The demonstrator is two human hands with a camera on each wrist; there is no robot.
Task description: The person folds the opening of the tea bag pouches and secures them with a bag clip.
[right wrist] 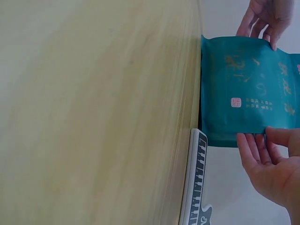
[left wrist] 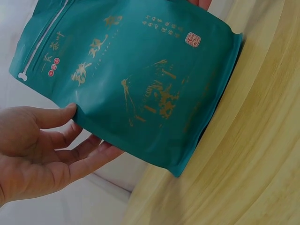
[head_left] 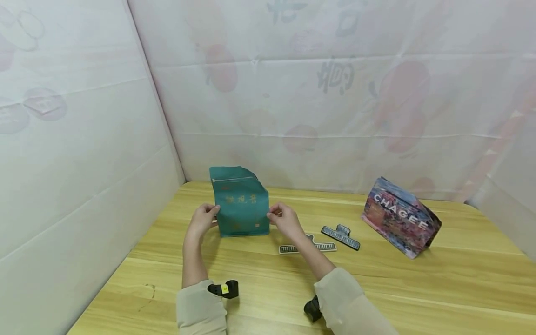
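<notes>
A teal tea pouch (head_left: 243, 211) with gold lettering stands upright toward the back left of the table. Its top right corner slants down, and a pale zip strip runs below the top edge. My left hand (head_left: 203, 218) pinches the pouch's left side, thumb on the front edge and fingers toward the back, as the left wrist view shows. On the opposite side edge, my right hand (head_left: 286, 219) pinches it, with the thumb (right wrist: 276, 135) at the front. Close to the right forearm lies a white-edged clip (head_left: 289, 249) with a piano-key pattern, partly covered by that arm.
A black clip (head_left: 341, 237) with the same key pattern lies right of the white-edged one. Further right, a colourful bag (head_left: 395, 216) marked CHAGEE stands on the wooden table (head_left: 259, 279). Printed cloth walls (head_left: 268, 111) rise behind and at the sides.
</notes>
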